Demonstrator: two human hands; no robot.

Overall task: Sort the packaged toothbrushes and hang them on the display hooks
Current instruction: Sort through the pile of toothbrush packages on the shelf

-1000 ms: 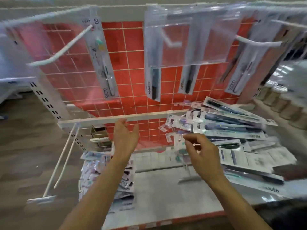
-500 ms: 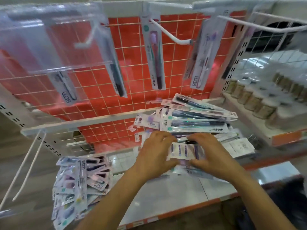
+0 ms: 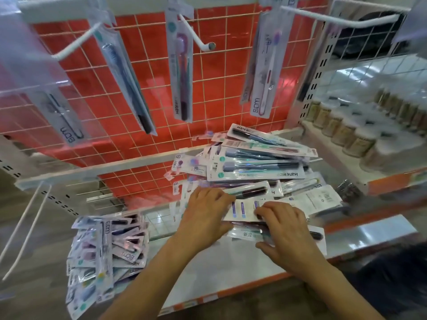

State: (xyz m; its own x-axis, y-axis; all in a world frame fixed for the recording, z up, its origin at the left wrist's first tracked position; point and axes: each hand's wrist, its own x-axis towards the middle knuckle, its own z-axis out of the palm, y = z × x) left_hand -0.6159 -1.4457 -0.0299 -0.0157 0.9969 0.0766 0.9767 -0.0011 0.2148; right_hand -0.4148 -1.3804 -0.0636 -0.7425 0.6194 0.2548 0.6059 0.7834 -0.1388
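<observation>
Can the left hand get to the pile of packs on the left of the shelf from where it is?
Probably yes. The left hand rests on the right pile; only bare shelf lies between it and the left pile.

Stood at the far right: rows of small jars [image 3: 360,140] with pale lids and brownish labels, packed close together on a white side shelf [image 3: 332,155], blurred. Ran behind everything: a red back panel [image 3: 92,93] overlaid with a white wire grid [image 3: 147,88]. Crossed the scene from left to right below that: a white rail [image 3: 111,167]. Lay nearest: a pale glossy shelf [image 3: 208,273] with an orange front edge. Showed at far left, below the rail: a grey-brown floor [image 3: 30,227], blurred. Rose at right beside the red panel: a perforated white upright [image 3: 320,65].
</observation>
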